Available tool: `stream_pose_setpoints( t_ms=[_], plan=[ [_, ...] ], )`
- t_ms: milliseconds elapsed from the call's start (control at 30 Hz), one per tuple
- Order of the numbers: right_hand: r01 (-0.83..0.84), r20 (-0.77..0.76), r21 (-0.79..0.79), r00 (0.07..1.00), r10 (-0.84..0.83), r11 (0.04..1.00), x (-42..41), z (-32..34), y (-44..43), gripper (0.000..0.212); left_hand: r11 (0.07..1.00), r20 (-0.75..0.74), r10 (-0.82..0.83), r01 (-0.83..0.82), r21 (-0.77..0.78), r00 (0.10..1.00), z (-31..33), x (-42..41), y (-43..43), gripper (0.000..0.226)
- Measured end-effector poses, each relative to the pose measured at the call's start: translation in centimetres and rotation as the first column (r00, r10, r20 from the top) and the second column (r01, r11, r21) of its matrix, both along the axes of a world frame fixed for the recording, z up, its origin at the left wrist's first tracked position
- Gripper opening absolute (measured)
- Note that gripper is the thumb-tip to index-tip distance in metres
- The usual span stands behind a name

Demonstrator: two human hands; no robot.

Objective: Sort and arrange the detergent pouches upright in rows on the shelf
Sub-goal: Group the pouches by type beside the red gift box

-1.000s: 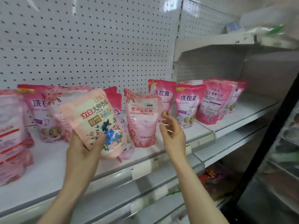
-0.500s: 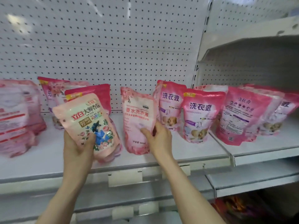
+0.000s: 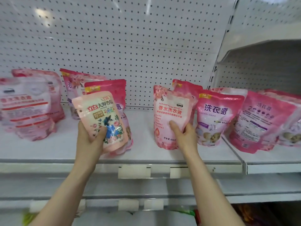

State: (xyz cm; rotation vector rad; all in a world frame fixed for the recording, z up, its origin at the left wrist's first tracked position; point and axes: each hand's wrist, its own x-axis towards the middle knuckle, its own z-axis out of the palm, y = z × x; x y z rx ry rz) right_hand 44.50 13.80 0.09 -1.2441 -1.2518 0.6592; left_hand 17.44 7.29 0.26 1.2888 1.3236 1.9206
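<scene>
My left hand (image 3: 90, 141) grips a pale peach pouch (image 3: 101, 119) with a blue figure on it, held tilted just above the white shelf (image 3: 143, 128). My right hand (image 3: 184, 135) holds the lower right side of an upright light pink pouch (image 3: 170, 116), thumb on its front. Behind the peach pouch stand two darker pink pouches (image 3: 112, 93). To the right stand a magenta pouch (image 3: 216, 118) and, behind the light pink one, another pink pouch (image 3: 187, 88).
At the far left several pale pouches (image 3: 27, 105) slump in a heap. On the adjoining right shelf (image 3: 268, 159) more magenta pouches (image 3: 260, 121) lean together. A pegboard wall (image 3: 130, 46) backs the shelf. Blank price-tag holders (image 3: 134, 172) line the front edge; lower shelves sit below.
My right hand has reached forward and taken hold of the light pink pouch. The left hand keeps the peach pouch. The view has swung left and closer to the shelf.
</scene>
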Motion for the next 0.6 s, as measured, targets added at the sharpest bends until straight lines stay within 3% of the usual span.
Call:
stream_pose_setpoints(
  t_ms=[133,333,467,600],
  plan=[
    [0.027,-0.104,0.040,0.994,-0.023,0.999,-0.6,0.1,-0.3,0.026,0.999,0.106,-0.034,0.037,-0.029,0.994,0.0,-0.1,-0.3,0.026],
    [-0.153,-0.291,0.082,0.941,0.170,0.985,-3.6,1.4,-2.7,0.014,0.997,0.228,-0.072,0.075,-0.007,0.971,-0.6,-1.6,-2.3,0.020],
    [-0.306,-0.311,0.110,0.893,0.325,0.946,-7.2,2.0,-4.8,0.016,0.999,0.299,-0.035,0.045,-0.027,0.954,-1.5,-4.1,-4.8,0.023],
    [-0.399,-0.300,0.112,0.860,0.414,0.910,-11.8,2.1,-6.8,0.013,0.997,0.272,0.032,-0.013,-0.072,0.962,-1.8,-8.1,-7.8,0.027]
  ],
)
